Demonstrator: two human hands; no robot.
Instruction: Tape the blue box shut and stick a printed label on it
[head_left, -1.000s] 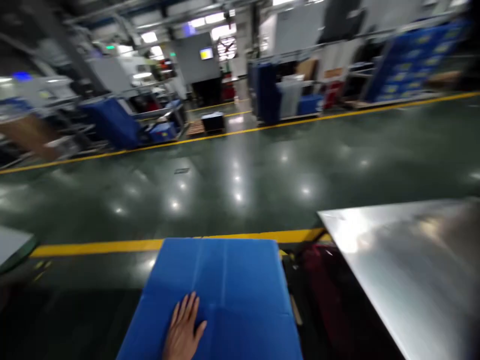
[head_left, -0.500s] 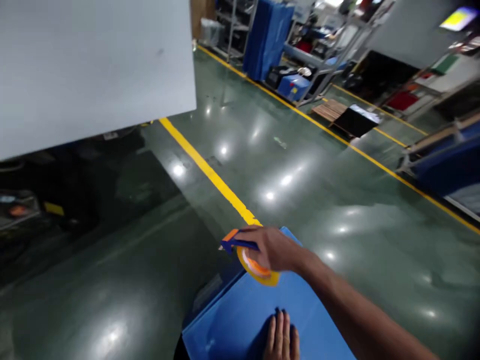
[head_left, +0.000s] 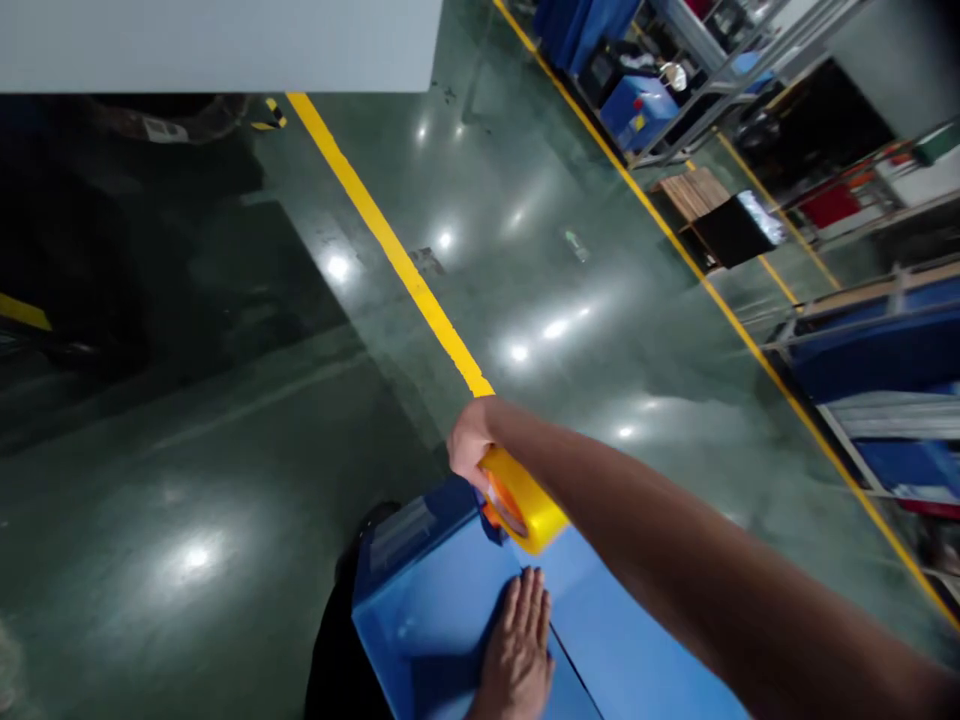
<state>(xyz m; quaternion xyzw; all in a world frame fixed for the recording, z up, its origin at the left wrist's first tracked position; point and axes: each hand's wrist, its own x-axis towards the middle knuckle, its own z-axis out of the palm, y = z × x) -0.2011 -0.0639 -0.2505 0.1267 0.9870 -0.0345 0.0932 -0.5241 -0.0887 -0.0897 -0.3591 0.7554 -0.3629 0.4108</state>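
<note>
A blue box (head_left: 450,620) with a seam across its top fills the bottom middle of the head view. My left hand (head_left: 520,640) lies flat on the top, fingers stretched out beside the seam. Past it, at the box's far edge, my right hand (head_left: 471,440) is wrapped round a tape dispenser (head_left: 491,518) in blue and orange. Its roll of yellow tape (head_left: 536,510) hangs under my forearm. Whether tape touches the box there cannot be made out.
A pale grey panel (head_left: 217,45) juts in at upper left above a dark space. The glossy green floor (head_left: 247,450) carries yellow lines (head_left: 390,245). Metal racks and another blue box (head_left: 637,112) stand at upper right.
My right hand has turned over and moved down to the box's far edge with the tape dispenser. My left hand has slid forward on the top. The view has tipped down.
</note>
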